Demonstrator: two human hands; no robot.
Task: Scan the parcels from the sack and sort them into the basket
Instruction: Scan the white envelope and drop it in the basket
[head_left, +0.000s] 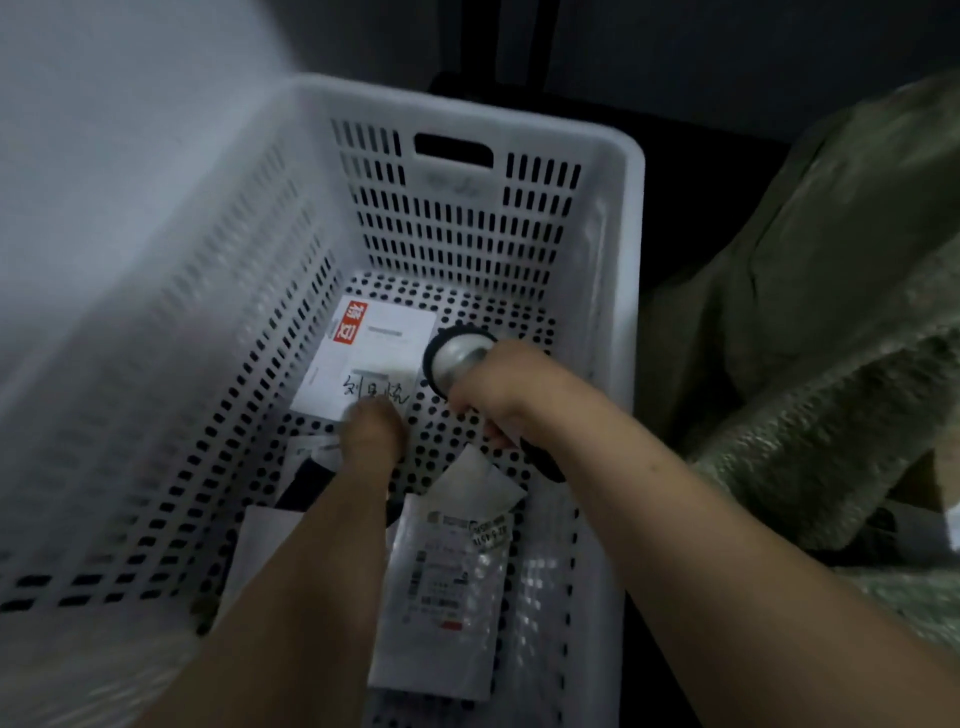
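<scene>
- Gripping the scanner (457, 358), your right hand (498, 395) has its fingers curled tight round the handle. The round, black-rimmed face shows upward, just above the floor of the basket (467, 218) and nearer its right wall.
- Your left hand (373, 428) reaches down to the near edge of the envelope (366, 353). Blur hides the fingertips, so I cannot tell whether you pinch that edge or only press on it.
- The envelope lies flat on the basket floor toward the far left corner, just left of the scanner. Its red logo is at the far edge and the handwriting at the near edge.
- It looks thin, light and fairly stiff, like card. Pressed in the middle it would probably slide over the perforated floor, so get a thumb under an edge or corner to lift it.
- The poly bag (441, 597) with the printed label lies toward the basket's near edge, between your forearms. It looks soft, glossy and slick, so it will likely crumple and throw glare. Take it by a corner and pull the label flat.
- A white packet (478, 480) rests just beyond that bag, and a dark parcel (306, 486) lies left of your left wrist, partly hidden.
- The sack (810, 322), of green woven cloth, slumps outside the basket's right wall. It looks limp, and its mouth is not visible, so expect to hold it open to reach in.
</scene>
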